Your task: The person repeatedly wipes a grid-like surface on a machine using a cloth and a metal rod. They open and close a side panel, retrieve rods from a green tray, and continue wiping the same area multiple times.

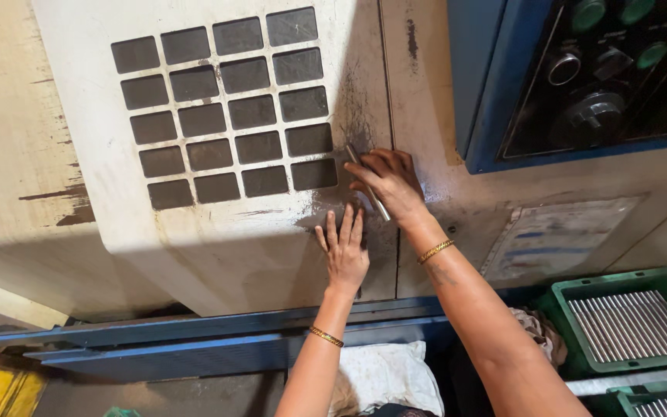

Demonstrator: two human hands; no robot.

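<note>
Head cam, looking down at the front of a big cream-coloured machine door [218, 239] with a grid of dark square windows [225, 108]. The right hand [386, 184] is curled around a thin metal rod [367, 183], gripping it near the middle so both ends poke out, and the hand presses against the grimy edge of the door right at the vertical seam. The left hand [344, 247] is flat and wide open, fingers together, palm on the door just below the right hand, holding nothing. Looks to me like the door is being slid or pushed along its blue rail [194, 340] with the rod kept in hand, so I'd call this the open/close-the-machine step. The next bit probably needs steady sideways pressure from both hands without letting the rod slip. Off to the right there's a green crate [561, 309] full of similar rods laid side by side, and a blue control panel [480, 85] with round knobs up top.
</note>
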